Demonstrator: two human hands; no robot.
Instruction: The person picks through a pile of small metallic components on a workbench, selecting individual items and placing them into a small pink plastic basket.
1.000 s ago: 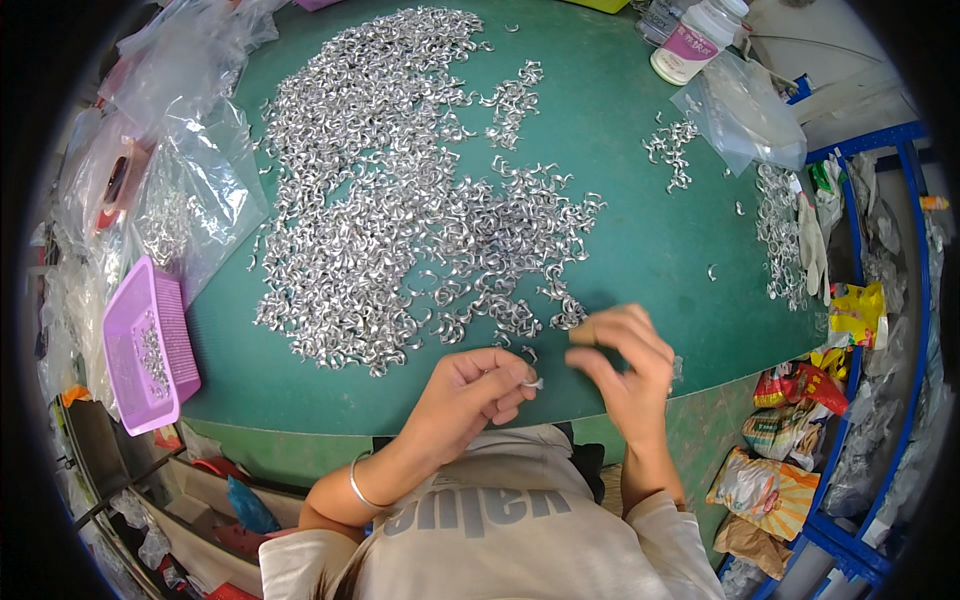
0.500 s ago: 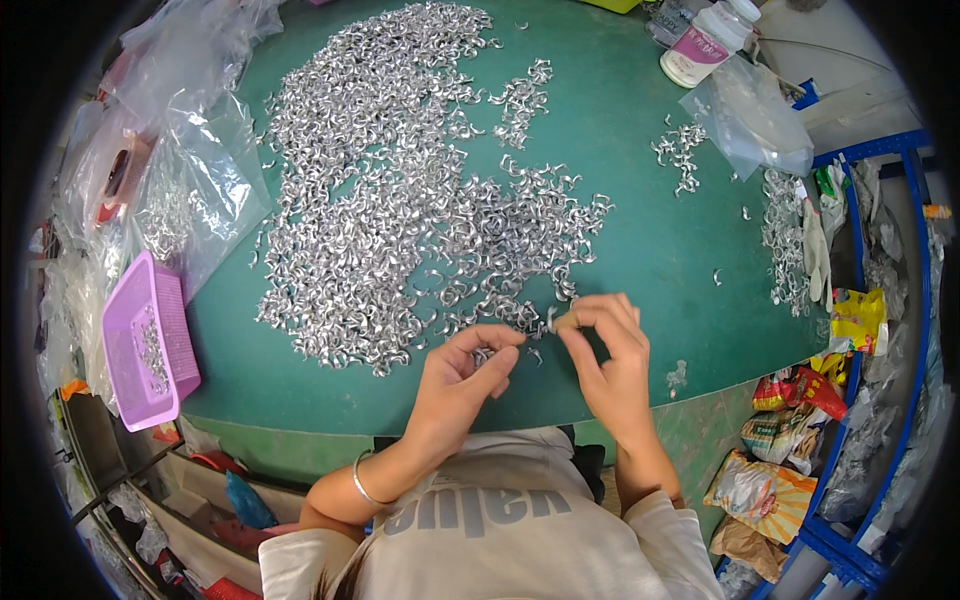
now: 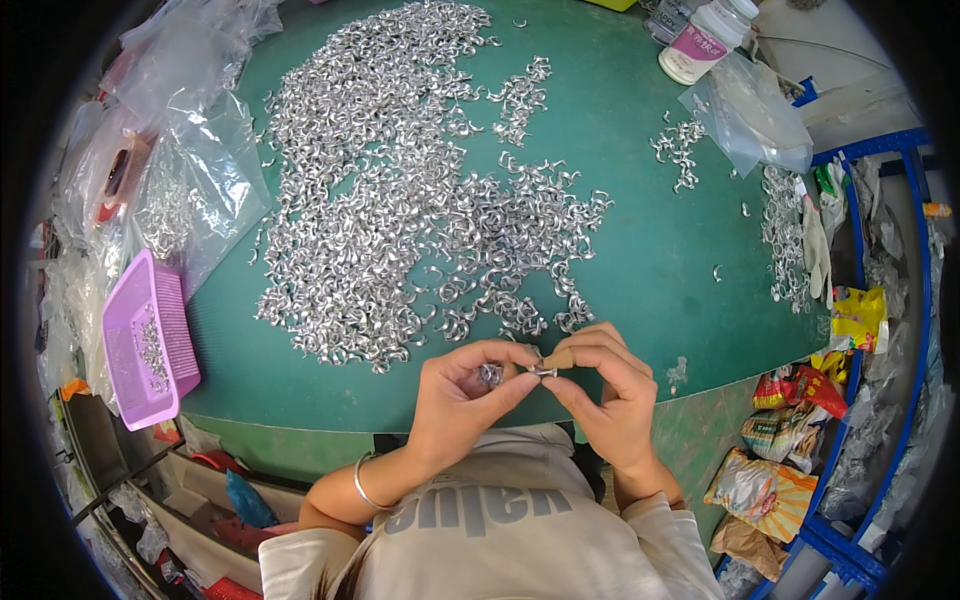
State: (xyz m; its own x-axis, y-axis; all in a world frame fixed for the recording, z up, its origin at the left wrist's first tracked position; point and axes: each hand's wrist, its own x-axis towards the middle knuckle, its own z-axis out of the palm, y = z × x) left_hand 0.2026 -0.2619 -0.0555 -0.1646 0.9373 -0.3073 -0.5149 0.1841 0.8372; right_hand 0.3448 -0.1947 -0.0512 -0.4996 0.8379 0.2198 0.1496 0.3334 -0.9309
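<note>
A big heap of small curved silver metal pieces (image 3: 350, 230) spreads over the green table (image 3: 650, 250). Close to the near edge, my left hand (image 3: 465, 395) is closed, with several of the pieces cupped in its palm. Thumb and forefinger of that hand meet my right hand (image 3: 605, 395) at one small silver metal piece (image 3: 543, 372). The right hand pinches this piece from the other side, and a tan covering wraps its forefinger tip. Fingers hide most of the piece. A silver bangle (image 3: 362, 480) circles my left wrist.
A purple basket (image 3: 185, 350) with some silver pieces stands at the left, beside clear plastic bags (image 3: 215, 190). A smaller cluster (image 3: 680, 150) of pieces lies at the right, near a white bottle (image 3: 705, 45). Blue shelving (image 3: 915, 330) and colourful packets (image 3: 765, 495) are at the far right.
Both hands have come together and nearer to my body. The right hand has left the edge of the heap, and a piece now sits between the fingertips of both hands.
</note>
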